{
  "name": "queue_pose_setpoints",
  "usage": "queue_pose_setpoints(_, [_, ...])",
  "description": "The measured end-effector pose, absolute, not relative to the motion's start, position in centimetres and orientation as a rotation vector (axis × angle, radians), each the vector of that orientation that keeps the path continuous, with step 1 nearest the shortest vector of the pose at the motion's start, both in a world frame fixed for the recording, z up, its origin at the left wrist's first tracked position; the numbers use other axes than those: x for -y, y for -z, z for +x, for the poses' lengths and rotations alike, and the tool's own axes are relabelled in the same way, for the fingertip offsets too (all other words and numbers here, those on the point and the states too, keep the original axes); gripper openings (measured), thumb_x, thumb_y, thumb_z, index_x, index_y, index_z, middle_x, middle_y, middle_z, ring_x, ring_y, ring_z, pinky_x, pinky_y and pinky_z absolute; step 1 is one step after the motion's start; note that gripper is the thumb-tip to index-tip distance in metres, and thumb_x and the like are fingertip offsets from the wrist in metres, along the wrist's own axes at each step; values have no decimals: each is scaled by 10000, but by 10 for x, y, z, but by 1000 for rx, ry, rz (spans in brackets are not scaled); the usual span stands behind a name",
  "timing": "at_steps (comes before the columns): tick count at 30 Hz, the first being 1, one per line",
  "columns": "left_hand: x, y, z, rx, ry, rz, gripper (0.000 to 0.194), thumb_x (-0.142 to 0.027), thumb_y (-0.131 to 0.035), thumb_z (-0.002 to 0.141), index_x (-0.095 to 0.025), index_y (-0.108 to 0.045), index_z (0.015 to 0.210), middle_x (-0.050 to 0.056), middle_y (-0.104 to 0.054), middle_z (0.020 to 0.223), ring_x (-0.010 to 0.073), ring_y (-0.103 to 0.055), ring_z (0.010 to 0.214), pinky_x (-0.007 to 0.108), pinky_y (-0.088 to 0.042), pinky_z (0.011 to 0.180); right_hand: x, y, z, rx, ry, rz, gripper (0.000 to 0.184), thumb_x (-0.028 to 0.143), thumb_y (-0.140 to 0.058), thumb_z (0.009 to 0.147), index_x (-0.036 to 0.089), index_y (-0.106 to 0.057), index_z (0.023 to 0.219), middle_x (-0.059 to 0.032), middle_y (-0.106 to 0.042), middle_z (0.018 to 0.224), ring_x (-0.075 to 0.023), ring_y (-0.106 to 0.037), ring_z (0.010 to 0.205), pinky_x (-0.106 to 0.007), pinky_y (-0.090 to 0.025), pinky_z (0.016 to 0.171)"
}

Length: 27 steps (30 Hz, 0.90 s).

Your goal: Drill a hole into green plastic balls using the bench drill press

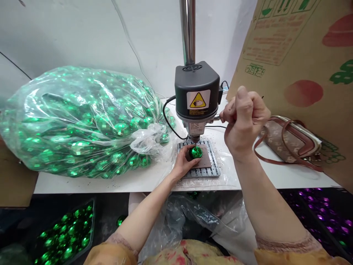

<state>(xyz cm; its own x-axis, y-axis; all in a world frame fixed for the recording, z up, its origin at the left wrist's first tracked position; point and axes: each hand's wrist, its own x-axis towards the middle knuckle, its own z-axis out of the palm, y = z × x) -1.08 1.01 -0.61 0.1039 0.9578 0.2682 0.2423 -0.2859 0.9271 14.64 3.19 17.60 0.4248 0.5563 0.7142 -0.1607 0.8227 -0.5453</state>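
We took the drill press (197,86) as our reference. A faceted green ball (196,151) sat directly beneath its chuck (195,139), over a brown pad (206,160) laid on the slotted base (215,172). The left hand (182,163) was clamped on the ball from the press's left, thumb on the near side; in our judgement this grip served to stop a round body rolling. The right hand (244,123), well apart from the left and to the right of the press, was closed in a fist on the end of its lever (216,118), which we judged gave control of the height from a position clear of the chuck. Whether anything in the chuck touched the ball, we could not tell.

Left of the press, a clear bag (82,121) filled with similar balls rested on the counter (275,179), its gathered neck towards the press, presumably for easy reach. Right of the press, a handbag (292,143) stood beside printed cardboard (264,88), seemingly out of the lever's way.
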Motion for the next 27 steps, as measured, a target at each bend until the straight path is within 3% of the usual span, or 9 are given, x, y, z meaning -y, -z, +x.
queue_pose_setpoints(12, [-10, 9, -12, -1230, -1203, 1713, 561, -366, -832, 754, -216, -601, 1242, 90, -658, 1211, 272, -612, 1143, 432, -473, 1006, -26, -155, 141, 1032, -301, -223, 505, 233, -573, 876, 152, -200, 545, 68, -205, 457, -1, -255, 383, -198, -243, 388])
queue_pose_setpoints(17, [-11, 11, -12, -1203, -1210, 1710, 559, -372, -832, 755, -222, -593, 1238, 85, -650, 1216, 273, -605, 1152, 428, -469, 1005, -28, -150, 142, 1054, -243, -188, 470, 203, -543, 870, 155, -202, 550, 69, -213, 444, -6, -252, 368, -201, -291, 394])
queue_pose_setpoints(27, [-9, 10, -11, -1208, -1227, 1751, 541, -363, -826, 766, -239, -593, 1238, 74, -649, 1219, 266, -605, 1145, 421, -473, 997, -34, -136, 144, 1088, -126, -136, 450, 191, -514, 851, 155, -152, 585, 74, -188, 420, -4, -192, 365, -186, -282, 399])
